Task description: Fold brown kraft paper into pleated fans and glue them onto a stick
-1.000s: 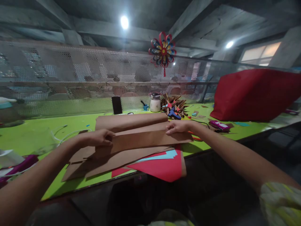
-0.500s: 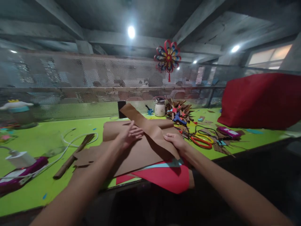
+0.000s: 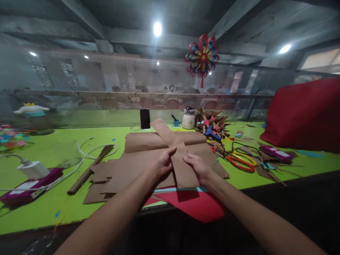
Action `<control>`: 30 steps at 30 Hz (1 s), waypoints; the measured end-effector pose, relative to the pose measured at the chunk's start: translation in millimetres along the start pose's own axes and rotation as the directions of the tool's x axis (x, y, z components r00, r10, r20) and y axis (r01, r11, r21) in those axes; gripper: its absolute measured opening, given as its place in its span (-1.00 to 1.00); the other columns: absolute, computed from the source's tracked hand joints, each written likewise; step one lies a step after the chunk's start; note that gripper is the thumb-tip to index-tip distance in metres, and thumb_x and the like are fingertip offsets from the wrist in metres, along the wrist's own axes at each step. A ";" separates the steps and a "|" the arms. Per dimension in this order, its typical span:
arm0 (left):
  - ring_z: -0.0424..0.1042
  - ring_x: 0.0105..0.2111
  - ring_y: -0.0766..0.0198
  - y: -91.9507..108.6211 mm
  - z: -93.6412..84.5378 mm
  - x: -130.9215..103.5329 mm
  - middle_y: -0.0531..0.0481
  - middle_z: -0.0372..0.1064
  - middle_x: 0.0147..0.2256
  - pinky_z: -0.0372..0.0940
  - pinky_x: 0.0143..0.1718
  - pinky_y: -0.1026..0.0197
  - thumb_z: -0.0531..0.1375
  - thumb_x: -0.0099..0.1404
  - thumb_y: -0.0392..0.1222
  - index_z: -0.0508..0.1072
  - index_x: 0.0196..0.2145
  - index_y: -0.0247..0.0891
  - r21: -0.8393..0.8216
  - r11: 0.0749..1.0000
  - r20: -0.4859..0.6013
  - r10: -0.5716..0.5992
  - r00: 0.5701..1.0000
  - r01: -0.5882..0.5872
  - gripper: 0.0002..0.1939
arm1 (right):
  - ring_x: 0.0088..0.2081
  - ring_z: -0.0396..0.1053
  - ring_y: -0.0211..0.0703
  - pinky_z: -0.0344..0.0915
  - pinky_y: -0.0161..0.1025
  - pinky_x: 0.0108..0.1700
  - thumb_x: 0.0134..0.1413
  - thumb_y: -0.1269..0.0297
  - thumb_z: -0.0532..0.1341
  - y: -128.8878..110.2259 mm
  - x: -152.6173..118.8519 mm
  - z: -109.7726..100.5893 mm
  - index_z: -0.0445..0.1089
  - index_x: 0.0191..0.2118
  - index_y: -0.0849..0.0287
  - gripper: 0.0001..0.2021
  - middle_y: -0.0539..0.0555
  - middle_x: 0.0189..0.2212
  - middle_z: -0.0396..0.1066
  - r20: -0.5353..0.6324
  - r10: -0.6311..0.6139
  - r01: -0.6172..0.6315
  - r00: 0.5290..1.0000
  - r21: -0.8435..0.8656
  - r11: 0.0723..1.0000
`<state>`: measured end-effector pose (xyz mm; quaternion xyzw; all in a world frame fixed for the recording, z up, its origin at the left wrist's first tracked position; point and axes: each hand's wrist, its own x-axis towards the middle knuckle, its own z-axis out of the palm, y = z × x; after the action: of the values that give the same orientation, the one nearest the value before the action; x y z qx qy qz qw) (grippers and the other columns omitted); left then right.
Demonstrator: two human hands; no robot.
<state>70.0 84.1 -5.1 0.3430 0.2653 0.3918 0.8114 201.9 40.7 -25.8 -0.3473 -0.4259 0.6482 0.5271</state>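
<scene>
Between my two hands is a long strip of brown kraft paper (image 3: 184,171), its far end angling up and to the left. My left hand (image 3: 165,161) grips the strip's left edge, thumb on top. On the opposite edge my right hand (image 3: 198,164) pinches it between thumb and fingers. Beneath lie larger brown paper sheets (image 3: 132,170), with a rolled brown sheet (image 3: 140,141) across their far side. A red paper sheet (image 3: 196,209) and a light blue edge stick out below, over the table's front edge.
Orange- and yellow-handled scissors (image 3: 241,163) lie at right among paper scraps. Behind them are a pile of brown paper pieces (image 3: 212,124) and a white jar (image 3: 188,118). A red bag (image 3: 305,113) stands far right. At left are a brown paper roll (image 3: 89,171), white cable and purple power strip (image 3: 32,186).
My left hand has moved right from its spread pose and closed on the strip. The strip has turned, its near end now pointing towards me. The camera view has shifted left.
</scene>
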 end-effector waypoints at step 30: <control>0.46 -0.31 0.07 5.8 -5.3 -7.9 -0.24 0.45 -0.31 0.31 -0.17 0.02 0.04 0.25 0.05 0.40 -0.16 -0.46 -0.131 0.979 0.049 0.165 0.985 -0.157 -0.53 | -0.66 0.05 -0.35 -0.04 -0.37 -0.68 -0.19 -0.01 0.25 -15.6 37.9 -5.2 0.43 -0.46 0.25 -0.65 -0.03 -0.65 0.27 0.002 -0.200 0.146 0.980 -0.693 0.706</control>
<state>59.3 82.1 -2.7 0.3225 0.1870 0.4621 0.8047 204.9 80.0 -13.6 -0.5003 -0.6472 0.3777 0.4338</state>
